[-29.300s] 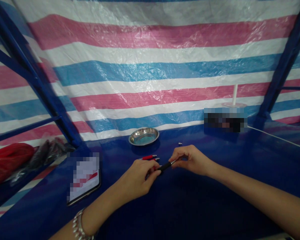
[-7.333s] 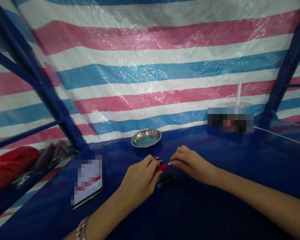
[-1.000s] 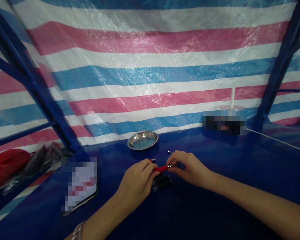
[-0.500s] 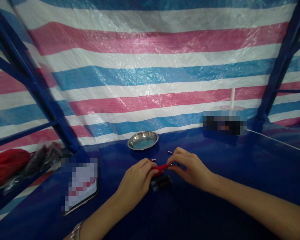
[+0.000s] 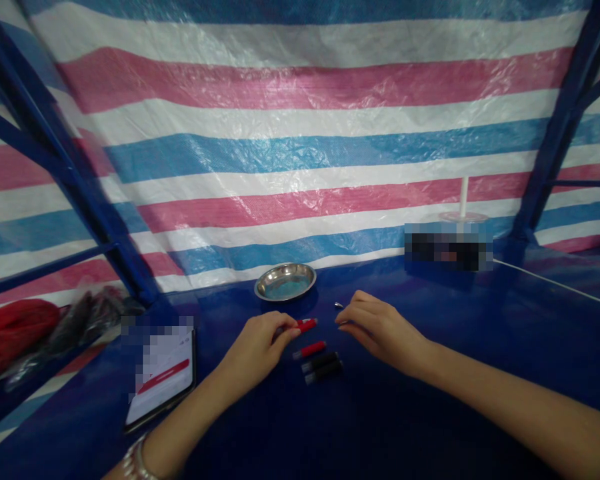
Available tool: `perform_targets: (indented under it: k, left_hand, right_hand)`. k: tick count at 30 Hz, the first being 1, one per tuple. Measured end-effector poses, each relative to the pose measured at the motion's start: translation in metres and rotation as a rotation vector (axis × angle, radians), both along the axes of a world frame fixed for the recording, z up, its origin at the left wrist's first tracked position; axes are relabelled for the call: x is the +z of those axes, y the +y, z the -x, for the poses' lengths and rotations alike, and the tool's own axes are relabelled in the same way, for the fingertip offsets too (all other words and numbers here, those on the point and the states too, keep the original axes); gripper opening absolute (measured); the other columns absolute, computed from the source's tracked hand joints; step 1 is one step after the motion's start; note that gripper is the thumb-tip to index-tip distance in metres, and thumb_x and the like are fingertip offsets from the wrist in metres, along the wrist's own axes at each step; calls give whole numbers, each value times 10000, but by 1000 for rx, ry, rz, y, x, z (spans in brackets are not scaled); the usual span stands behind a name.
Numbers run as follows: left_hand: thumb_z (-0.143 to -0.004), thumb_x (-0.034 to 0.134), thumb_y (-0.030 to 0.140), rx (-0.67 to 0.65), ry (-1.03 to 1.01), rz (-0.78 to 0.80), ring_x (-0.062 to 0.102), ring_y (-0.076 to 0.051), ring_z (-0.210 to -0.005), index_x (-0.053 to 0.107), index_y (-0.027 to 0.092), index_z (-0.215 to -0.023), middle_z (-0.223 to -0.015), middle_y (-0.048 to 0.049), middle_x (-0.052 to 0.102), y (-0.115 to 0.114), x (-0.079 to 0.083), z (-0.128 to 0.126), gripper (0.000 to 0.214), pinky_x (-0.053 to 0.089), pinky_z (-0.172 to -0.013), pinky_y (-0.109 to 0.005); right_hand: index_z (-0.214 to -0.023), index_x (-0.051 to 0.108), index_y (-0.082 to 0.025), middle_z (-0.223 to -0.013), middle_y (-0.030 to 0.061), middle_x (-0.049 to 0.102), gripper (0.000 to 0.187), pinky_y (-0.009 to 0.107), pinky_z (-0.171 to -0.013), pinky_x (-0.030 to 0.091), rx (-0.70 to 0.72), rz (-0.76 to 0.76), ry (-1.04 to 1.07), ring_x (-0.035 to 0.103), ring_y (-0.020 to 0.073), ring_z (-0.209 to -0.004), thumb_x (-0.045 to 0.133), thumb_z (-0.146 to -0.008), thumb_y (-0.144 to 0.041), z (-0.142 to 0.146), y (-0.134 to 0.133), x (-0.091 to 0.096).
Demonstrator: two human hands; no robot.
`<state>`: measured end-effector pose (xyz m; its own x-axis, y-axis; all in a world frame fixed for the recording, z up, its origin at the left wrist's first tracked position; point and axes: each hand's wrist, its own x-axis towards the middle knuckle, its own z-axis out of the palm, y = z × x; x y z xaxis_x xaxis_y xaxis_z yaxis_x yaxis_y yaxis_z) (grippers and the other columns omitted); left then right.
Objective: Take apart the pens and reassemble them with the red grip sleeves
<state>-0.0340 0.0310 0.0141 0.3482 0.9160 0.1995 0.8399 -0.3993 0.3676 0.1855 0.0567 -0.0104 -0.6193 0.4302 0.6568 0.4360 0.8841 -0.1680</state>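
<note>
My left hand (image 5: pixel 265 337) is closed in a pinch at the near end of a short red tube (image 5: pixel 309 325), whose other end points right. Just below lie another red tube (image 5: pixel 313 350) with a pale end and two black tubes (image 5: pixel 321 362), side by side on the blue table. To the right, my right hand (image 5: pixel 373 323) has thumb and fingers pressed together. What sits between its fingertips is too small to make out. A small silver metal piece (image 5: pixel 339 306) lies just beyond those fingertips.
A shallow steel dish (image 5: pixel 286 283) stands behind the hands. At left lies a phone (image 5: pixel 165 380), partly pixelated. A blurred dark object (image 5: pixel 447 250) with a white rod and cable is at back right. Striped sheeting (image 5: pixel 300 153) hangs behind, between blue posts.
My hands have moved apart; the right one has come off the red tube. My left hand has shifted left, exposing the tubes on the table. The steel dish has stayed put.
</note>
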Motion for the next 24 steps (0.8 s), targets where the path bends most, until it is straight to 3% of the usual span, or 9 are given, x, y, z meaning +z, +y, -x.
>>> perform_targets:
  k: [3, 10, 18, 24]
  left_hand:
    - [-815, 432, 289, 69, 139, -98, 513, -157, -715, 575, 171, -817, -784, -23, 548, 1, -5, 2, 186, 367, -623, -245]
    - [-817, 446, 268, 73, 308, -67, 514, -165, -758, 560, 181, -839, -824, -26, 503, 1, -14, 3, 145, 395, -658, -263]
    - [-841, 399, 285, 71, 264, -112, 518, -166, -791, 538, 190, -921, -864, -28, 497, 0, -13, 2, 188, 409, -694, -281]
    - [-827, 408, 254, 153, 248, -136, 532, -171, -808, 534, 188, -950, -920, -42, 506, 13, -23, 16, 188, 420, -706, -291]
  right_hand:
    - [-808, 585, -142, -739, 55, 590, 140, 293, -680, 395, -65, 53, -60, 464, 163, -745, 446, -806, -123, 1, 3, -3]
    - [-827, 584, -146, -774, 52, 573, 211, 283, -719, 366, -110, 104, -160, 452, 149, -761, 400, -802, -47, 0, 9, -11]
    - [-842, 590, -188, -888, 70, 487, 118, 305, -678, 326, -230, 91, -279, 396, 184, -857, 484, -796, -164, -1, 9, -11]
    - [-835, 590, -193, -921, 75, 475, 107, 305, -656, 321, -263, 110, -334, 397, 197, -878, 504, -782, -160, -2, 9, -13]
